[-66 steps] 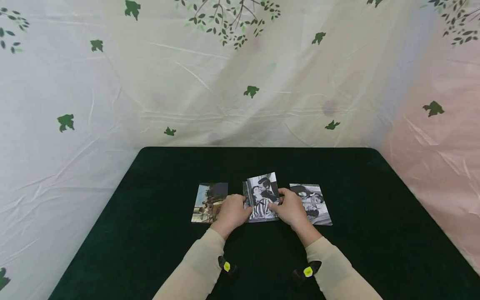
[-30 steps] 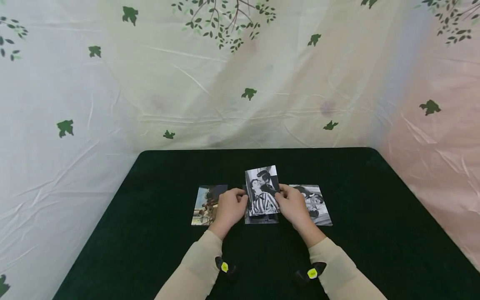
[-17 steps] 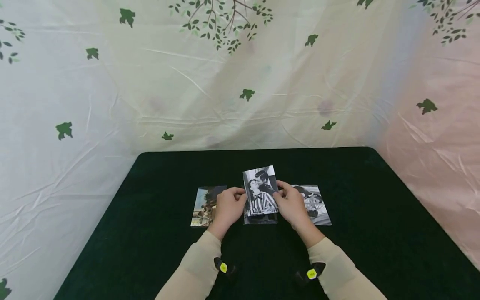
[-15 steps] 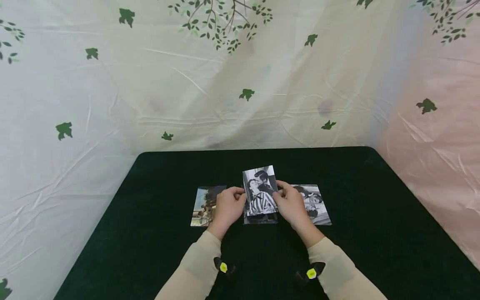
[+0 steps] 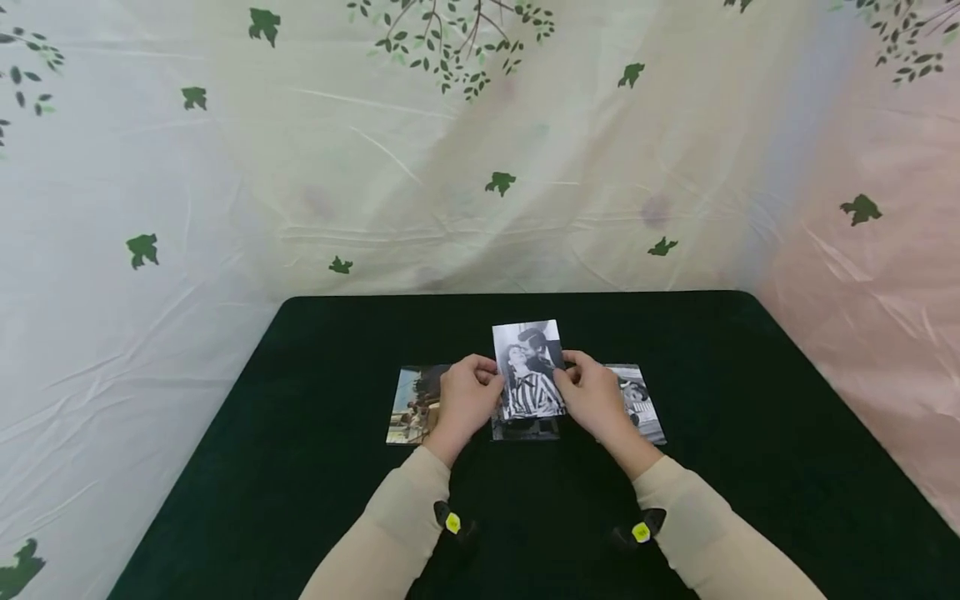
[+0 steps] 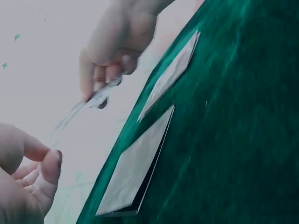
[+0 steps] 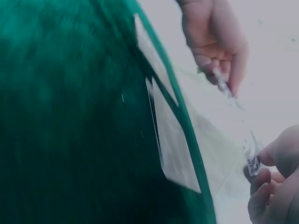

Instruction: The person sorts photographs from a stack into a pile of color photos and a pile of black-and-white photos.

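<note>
In the head view a black-and-white photo card (image 5: 528,371) of a couple is held up, tilted, above the table. My left hand (image 5: 469,393) pinches its left edge, and my right hand (image 5: 595,397) pinches the right edge between thumb and fingers. Below it, partly covered, lies a second dark photo card (image 5: 525,430). A colour photo card (image 5: 410,408) lies on the left, overlapped by my left hand. On the right, another black-and-white photo card (image 5: 642,407) is partly hidden behind my right hand. Both wrist views show the held card nearly edge-on.
The table (image 5: 300,483) has a dark green cloth top with rounded far corners. Behind and beside it hangs a pale curtain (image 5: 420,208) with leaf prints. In the left wrist view, white-looking cards (image 6: 138,163) lie in a slightly spread stack.
Both hands have lifted the couple photo card from the middle cards, up and away from me, uncovering part of the card underneath. In the last half second it rises further, and glare now washes over it.
</note>
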The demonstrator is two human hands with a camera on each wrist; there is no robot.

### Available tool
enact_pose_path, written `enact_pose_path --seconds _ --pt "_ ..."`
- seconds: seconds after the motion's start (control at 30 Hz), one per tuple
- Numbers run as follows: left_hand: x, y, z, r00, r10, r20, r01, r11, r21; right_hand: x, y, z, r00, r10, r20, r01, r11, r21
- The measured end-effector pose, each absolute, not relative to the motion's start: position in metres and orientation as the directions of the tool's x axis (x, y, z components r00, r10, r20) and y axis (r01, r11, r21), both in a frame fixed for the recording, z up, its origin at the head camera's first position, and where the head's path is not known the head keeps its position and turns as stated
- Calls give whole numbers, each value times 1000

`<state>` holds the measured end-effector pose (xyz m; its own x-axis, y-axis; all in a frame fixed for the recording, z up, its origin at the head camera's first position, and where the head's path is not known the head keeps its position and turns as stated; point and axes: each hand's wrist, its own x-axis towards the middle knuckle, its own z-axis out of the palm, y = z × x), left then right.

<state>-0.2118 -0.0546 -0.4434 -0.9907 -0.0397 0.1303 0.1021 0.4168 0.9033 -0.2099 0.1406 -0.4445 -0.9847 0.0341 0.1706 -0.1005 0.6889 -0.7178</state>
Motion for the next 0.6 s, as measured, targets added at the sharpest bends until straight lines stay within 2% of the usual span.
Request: enact_pose_path --seconds 0.17,0.27,0.6 --pt "-211 -36 -440 -1000 -19 -5 -8 182 983 -210 162 -432 -969 -2 249 -163 760 -629" --pt "-212 -22 -438 -1000 -10 -19 -20 113 993 -209 178 -428 -966 -8 257 -171 766 -619" --pt "-217 15 -435 -1000 -10 13 11 115 993 -207 222 -426 -963 55 263 -121 785 -608"
